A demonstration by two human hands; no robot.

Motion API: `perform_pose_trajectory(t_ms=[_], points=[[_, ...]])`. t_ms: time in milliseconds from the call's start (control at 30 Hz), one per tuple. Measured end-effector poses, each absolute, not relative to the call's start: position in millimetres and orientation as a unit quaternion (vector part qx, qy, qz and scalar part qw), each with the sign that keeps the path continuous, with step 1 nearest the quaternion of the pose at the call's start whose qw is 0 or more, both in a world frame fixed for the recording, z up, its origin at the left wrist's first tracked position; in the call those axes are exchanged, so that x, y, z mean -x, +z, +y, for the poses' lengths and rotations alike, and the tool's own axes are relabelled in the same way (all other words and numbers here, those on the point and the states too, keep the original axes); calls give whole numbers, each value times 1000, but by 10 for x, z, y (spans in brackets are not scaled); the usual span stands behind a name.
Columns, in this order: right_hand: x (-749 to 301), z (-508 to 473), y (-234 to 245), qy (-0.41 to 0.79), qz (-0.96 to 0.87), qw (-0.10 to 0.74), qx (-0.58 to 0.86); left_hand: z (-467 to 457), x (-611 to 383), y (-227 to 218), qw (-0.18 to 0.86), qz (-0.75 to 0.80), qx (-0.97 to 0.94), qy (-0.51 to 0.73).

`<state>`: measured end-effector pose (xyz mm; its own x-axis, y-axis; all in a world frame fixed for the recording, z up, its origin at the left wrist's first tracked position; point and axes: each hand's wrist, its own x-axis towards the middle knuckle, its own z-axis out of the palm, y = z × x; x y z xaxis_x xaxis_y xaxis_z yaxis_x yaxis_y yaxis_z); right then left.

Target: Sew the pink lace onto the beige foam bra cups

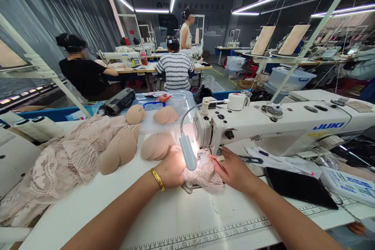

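Observation:
A piece of pale pink lace fabric (pixel 205 177) lies under the needle area of a white JUKI sewing machine (pixel 278 123). My left hand (pixel 172 168), with a gold bangle on the wrist, presses on the lace from the left, its fingers partly hidden behind the machine's lamp (pixel 187 151). My right hand (pixel 233 170) grips the lace from the right, fingers curled and pinching near the presser foot. Stacks of beige foam cups (pixel 156 146) lie just beyond my left hand.
A heap of pink lace (pixel 61 160) covers the table's left side. More foam cups (pixel 118 150) and a clear plastic box (pixel 164 103) sit behind. A black tablet (pixel 299 189) and papers lie at right. Other people sit at machines in the background.

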<state>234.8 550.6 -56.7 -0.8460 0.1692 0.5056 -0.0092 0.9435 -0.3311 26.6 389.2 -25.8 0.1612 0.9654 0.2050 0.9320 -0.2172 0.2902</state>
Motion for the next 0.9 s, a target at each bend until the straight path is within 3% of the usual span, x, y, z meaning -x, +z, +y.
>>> perform_pose_trajectory(t_ms=[200, 600, 800, 900], points=[[-2335, 5476, -530, 195, -940, 267, 83, 3907, -285, -282, 70, 616, -754, 216], [-2372, 5468, -569, 166, -936, 309, 36, 3807, -270, -289, 61, 628, -761, 153], [-2362, 5334, -526, 161, -957, 230, -73, 3751, -426, -181, -2, 689, -719, 92], [-2300, 5307, -596, 119, -974, 187, -50, 3762, -612, -145, 3, 730, -683, 29]])
